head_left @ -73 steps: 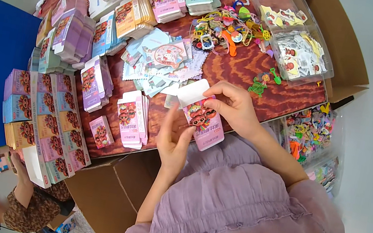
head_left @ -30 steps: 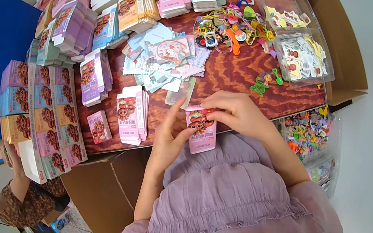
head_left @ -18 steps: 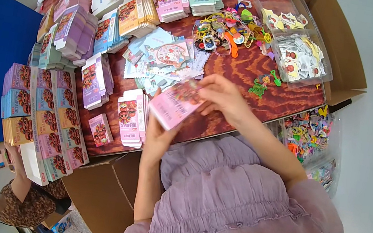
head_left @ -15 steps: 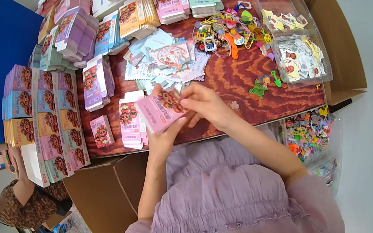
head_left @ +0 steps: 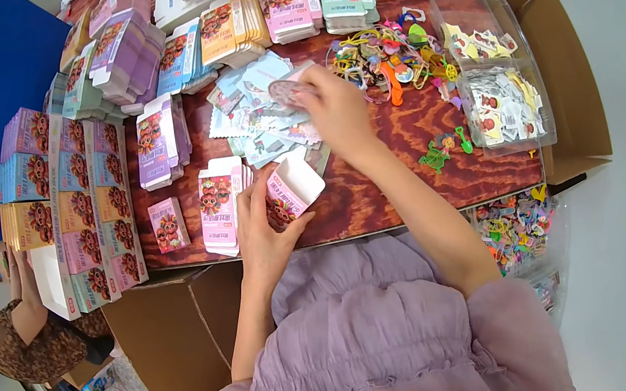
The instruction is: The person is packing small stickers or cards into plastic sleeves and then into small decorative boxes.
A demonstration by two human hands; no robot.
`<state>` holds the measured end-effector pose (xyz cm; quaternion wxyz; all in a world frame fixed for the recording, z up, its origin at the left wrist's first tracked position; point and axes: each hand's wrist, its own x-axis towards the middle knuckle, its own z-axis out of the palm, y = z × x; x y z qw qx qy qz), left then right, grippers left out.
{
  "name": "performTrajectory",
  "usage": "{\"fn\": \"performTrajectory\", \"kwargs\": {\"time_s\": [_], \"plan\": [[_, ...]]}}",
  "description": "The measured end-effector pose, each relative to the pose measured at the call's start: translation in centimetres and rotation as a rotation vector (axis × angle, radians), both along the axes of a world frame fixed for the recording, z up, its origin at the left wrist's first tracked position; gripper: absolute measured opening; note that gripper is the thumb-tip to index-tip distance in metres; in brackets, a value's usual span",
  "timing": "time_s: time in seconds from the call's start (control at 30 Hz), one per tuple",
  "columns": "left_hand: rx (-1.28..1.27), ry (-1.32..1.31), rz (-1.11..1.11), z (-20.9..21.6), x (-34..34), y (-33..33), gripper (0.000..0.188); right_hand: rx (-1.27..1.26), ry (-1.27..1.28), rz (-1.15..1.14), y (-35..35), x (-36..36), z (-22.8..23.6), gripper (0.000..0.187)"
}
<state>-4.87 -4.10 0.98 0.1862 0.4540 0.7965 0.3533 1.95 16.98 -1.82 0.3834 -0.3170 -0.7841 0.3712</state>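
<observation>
My left hand (head_left: 266, 236) grips a small pink carton (head_left: 290, 191) between thumb and fingers near the table's front edge. The carton's top is open, and its white inside shows. Above the loose pile of pale blue and pink paper cards (head_left: 261, 107), my right hand (head_left: 338, 112) pinches a rounded card (head_left: 290, 94), slightly blurred. Just left of my left hand lies a stack of flat pink cartons (head_left: 218, 208). A closed, filled-out pink box (head_left: 169, 225) rests farther left.
Stacks of folded purple (head_left: 159, 139), orange (head_left: 229, 28) and blue cartons line the back left. A display tray (head_left: 85, 214) of coloured boxes stands at left. Small plastic trinkets (head_left: 391, 63) and a clear bin (head_left: 513, 105) are at right. Another person (head_left: 54, 334) is at lower left.
My right hand has left the carton and reached forward to the card pile, taking hold of a rounded card. The pink carton now stands tilted with its top open in my left hand.
</observation>
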Motion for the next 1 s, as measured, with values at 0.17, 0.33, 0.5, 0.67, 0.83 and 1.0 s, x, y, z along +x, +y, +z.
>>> {"fn": "performTrajectory", "kwargs": {"time_s": [0.17,0.33,0.5,0.67,0.83,1.0], "plan": [[-0.046,0.037,-0.01,0.5,-0.3,0.0,0.086,-0.458,-0.04,0.417,-2.4,6.4,3.3,0.023],[-0.07,0.089,-0.101,0.6,0.9,1.1,0.081,-0.093,-0.438,0.357,-4.4,8.0,4.7,0.04],[0.002,0.131,-0.134,0.0,1.6,1.8,0.081,-0.017,-0.302,0.175,-6.5,7.1,4.8,0.048],[0.045,0.113,-0.125,-0.5,1.6,2.0,0.08,-0.246,-0.127,0.258,-6.2,8.6,4.7,0.019],[0.022,0.007,-0.062,-0.5,1.1,1.4,0.079,-0.086,-0.093,-0.273,0.5,11.2,-0.3,0.008],[0.023,0.003,-0.058,-0.4,1.1,1.5,0.08,0.033,-0.415,-0.46,2.0,10.3,-0.5,0.016]]}}
